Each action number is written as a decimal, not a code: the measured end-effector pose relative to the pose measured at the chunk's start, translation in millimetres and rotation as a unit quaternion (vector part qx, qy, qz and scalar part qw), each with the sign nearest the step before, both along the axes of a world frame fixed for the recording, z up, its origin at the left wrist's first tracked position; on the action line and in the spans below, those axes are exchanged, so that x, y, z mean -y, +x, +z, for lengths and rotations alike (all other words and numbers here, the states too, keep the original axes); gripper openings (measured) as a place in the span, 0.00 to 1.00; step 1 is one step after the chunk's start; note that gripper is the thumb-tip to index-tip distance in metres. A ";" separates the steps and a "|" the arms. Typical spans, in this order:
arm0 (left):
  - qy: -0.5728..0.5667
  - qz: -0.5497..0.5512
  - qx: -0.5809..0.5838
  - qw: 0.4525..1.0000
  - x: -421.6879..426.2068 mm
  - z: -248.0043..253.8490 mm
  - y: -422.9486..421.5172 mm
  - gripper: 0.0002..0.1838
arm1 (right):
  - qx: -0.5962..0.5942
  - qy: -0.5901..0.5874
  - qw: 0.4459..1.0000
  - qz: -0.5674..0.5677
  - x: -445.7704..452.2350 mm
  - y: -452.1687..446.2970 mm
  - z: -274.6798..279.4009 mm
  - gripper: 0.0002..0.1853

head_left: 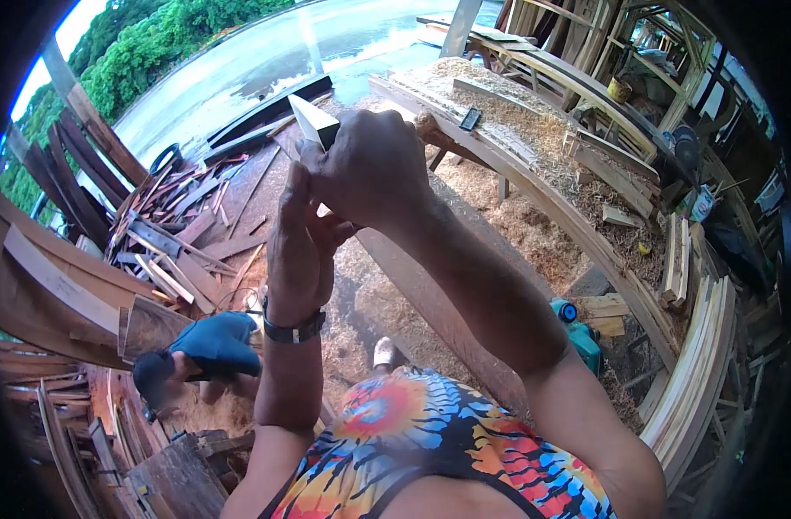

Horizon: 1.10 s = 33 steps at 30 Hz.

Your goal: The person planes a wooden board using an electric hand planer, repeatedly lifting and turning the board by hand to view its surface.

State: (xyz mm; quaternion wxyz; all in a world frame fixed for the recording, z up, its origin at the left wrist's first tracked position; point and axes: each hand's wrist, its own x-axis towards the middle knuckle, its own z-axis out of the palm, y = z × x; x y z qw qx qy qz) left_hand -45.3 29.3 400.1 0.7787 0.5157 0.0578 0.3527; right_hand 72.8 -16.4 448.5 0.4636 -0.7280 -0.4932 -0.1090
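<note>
My right hand (pixel 374 164) is raised in front of me, its fingers wrapped round a flat, pale, pointed piece with a dark side (pixel 311 123). The piece sticks out above the fist toward the far left, and its kind is unclear. My left hand (pixel 300 238) is upright against the underside of the right hand, palm turned inward and fingers stretched up. A small bright patch shows between the two hands. On my left wrist is a dark watch (pixel 293 330). Much of the held piece is hidden by the right fingers.
A long plank (pixel 447 303) runs below my arms. A workbench (pixel 508 143) to the right carries shavings and a phone (pixel 471 118). A green power tool (pixel 579 336) stands near my right arm. Scrap wood (pixel 183 233) lies left; a person (pixel 207 350) bends at lower left.
</note>
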 end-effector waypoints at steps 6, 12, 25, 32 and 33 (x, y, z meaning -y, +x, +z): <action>-0.004 -0.010 0.001 1.000 -3.2 -1.8 0.1 0.33 | 0.003 -0.020 1.000 -0.008 1.6 -1.7 4.6 0.23; -0.016 -0.012 0.006 1.000 -4.5 -3.1 -1.1 0.32 | 0.012 -0.018 1.000 -0.015 -0.2 -2.6 3.3 0.23; -0.285 -0.059 -0.099 0.952 -13.8 -151.6 1.0 0.34 | -0.135 0.029 0.986 0.089 60.3 -15.2 -109.2 0.18; -0.103 0.095 -0.270 0.953 47.2 -188.9 -28.5 0.20 | -0.614 -0.001 0.773 0.158 141.3 -35.0 -217.3 0.23; -0.141 0.091 -0.237 0.957 57.3 -193.2 -29.2 0.19 | -0.614 0.016 0.773 0.158 143.0 -36.9 -219.9 0.24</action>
